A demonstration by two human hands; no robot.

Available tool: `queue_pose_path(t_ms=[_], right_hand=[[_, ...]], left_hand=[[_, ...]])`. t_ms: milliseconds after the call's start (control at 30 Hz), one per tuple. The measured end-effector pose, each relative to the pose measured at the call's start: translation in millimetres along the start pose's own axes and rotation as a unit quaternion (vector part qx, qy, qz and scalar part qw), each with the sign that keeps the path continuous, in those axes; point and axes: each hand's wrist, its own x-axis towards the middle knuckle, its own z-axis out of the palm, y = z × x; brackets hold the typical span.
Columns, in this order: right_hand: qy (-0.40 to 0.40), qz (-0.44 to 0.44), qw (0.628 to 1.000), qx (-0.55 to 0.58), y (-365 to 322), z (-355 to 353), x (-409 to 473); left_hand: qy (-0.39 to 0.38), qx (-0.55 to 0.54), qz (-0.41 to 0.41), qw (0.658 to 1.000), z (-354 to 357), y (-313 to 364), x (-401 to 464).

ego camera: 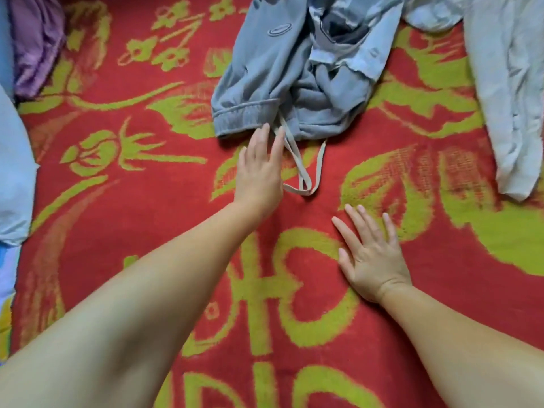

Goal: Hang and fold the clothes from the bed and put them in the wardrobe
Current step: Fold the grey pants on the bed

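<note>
On the bed, crumpled grey sweatpants trail a looped drawstring.

Head-worn view, steeply downward, close over the bed

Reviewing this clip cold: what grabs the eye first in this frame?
The red bedspread with its bold yellow-green flower pattern fills the whole view. At top centre lies a crumpled pair of grey sweatpants, its drawstring trailing toward the viewer, with the left hand reaching to the waistband. The right hand rests flat on the spread.
</note>
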Motion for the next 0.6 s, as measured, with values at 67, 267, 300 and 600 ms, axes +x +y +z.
queue_pose_path(t_ms=[67, 267, 300, 600], right_hand=[[0.009, 0.001, 1.000, -0.006, -1, 0, 0], [0.022, -0.012, 1.000, -0.012, 0, -1, 3], [0.028, -0.013, 0.999, -0.011, 1, -1, 3], [0.050, -0.005, 0.999, -0.007, 3, 0, 4]], left_hand=[[0.013, 0.051, -0.009, 0.999, 2, -12, 39], [-0.040, 0.104, 0.004, 0.994, 3, -35, 114], [-0.029, 0.090, 0.005, 0.995, 2, -37, 122], [0.004, 0.014, -0.012, 1.000, -1, -33, 58]])
